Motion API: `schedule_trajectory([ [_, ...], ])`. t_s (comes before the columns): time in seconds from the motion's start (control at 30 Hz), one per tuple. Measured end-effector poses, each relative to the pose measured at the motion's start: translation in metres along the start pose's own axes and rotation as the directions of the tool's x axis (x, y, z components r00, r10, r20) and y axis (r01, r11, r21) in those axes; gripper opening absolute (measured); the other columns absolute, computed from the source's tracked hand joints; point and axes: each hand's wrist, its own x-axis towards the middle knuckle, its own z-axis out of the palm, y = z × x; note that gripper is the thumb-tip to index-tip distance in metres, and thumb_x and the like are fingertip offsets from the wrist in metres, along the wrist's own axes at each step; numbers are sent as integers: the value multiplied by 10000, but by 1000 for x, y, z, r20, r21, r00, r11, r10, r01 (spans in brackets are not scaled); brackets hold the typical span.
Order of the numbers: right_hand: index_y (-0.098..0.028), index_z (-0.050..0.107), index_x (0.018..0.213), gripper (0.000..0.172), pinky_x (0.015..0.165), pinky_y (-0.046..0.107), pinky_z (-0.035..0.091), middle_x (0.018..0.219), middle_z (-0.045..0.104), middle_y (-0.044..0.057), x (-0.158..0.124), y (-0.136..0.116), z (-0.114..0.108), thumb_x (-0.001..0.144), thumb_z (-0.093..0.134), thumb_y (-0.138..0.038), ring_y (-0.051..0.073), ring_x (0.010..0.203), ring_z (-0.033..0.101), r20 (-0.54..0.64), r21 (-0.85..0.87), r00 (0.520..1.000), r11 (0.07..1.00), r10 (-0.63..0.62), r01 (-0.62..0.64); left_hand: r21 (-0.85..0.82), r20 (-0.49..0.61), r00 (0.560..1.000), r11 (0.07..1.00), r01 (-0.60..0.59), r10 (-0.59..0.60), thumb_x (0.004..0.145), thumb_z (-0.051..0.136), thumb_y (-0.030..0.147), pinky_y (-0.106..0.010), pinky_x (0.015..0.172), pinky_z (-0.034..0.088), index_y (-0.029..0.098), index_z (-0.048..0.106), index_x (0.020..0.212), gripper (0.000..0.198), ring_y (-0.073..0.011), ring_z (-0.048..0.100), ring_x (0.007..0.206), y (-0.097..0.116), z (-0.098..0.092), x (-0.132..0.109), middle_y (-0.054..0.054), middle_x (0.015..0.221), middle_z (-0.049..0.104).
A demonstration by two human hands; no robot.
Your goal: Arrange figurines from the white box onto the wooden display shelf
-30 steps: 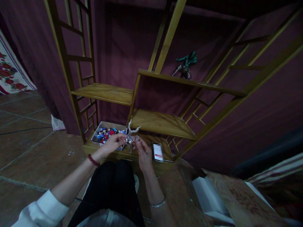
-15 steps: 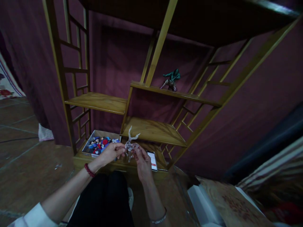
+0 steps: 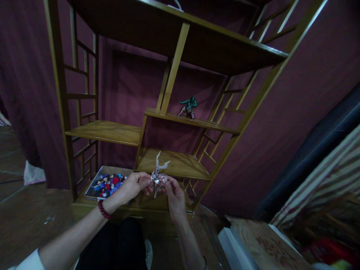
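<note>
A clear, glassy deer figurine (image 3: 159, 177) with tall branching antlers is held upright between my two hands, in front of the lower shelves. My left hand (image 3: 138, 184), a dark red bead bracelet on its wrist, pinches the figurine's left side. On the other side, the fingers of my right hand (image 3: 173, 191) close on its body. Just beyond my left hand is an open box (image 3: 97, 180) of small blue, red and black figures, partly covered by that hand and forearm.
A wooden display shelf (image 3: 112, 132) with stepped boards and lattice sides fills the view. A green-topped crouching figurine (image 3: 189, 107) sits on its middle board (image 3: 213, 125). At the lower right is a cardboard box (image 3: 258, 240) with white sides. A dark curtain (image 3: 25, 93) hangs at left.
My view has tilted up and turned slightly right, so the upper shelf shows more. Both hands still hold the deer figurine. The phone seen earlier by my right hand is now hidden.
</note>
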Motion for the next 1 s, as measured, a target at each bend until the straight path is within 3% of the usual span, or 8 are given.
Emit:
schedule_trajectory([
  [0.13, -191, 623, 912, 268, 680, 291, 508, 882, 670, 41, 6, -10, -9, 741, 560, -387, 165, 774, 608, -4, -21, 1000, 1000, -23, 23, -5, 10, 1000, 1000, -26, 26, 597, 663, 422, -250, 539, 460, 115, 557, 742, 356, -126, 584, 565, 16, 9, 5, -26, 629, 615],
  [0.33, -180, 658, 926, 308, 793, 326, 476, 926, 670, 52, 21, -25, -24, 691, 613, -372, 185, 838, 605, -125, -182, 984, 978, -128, 104, -27, 14, 999, 999, -47, 48, 613, 661, 393, -263, 559, 476, 109, 562, 771, 340, -128, 595, 560, 35, 20, 18, -32, 623, 628],
  [0.63, -185, 691, 874, 262, 807, 346, 459, 894, 681, 54, 38, -60, -43, 681, 628, -351, 189, 824, 603, -113, -427, 947, 875, -301, 228, 62, 71, 993, 994, -95, 91, 687, 612, 292, -238, 561, 478, 108, 580, 776, 206, -105, 583, 509, 68, 35, 35, -21, 564, 630],
  [1.0, -177, 689, 889, 324, 850, 399, 464, 930, 686, 61, 51, -107, -53, 652, 645, -394, 220, 865, 625, -145, -461, 926, 852, -349, 249, 116, 148, 963, 963, -244, 226, 730, 564, 236, -240, 566, 487, 111, 584, 790, 140, -106, 593, 528, 100, 51, 60, -21, 602, 628],
])
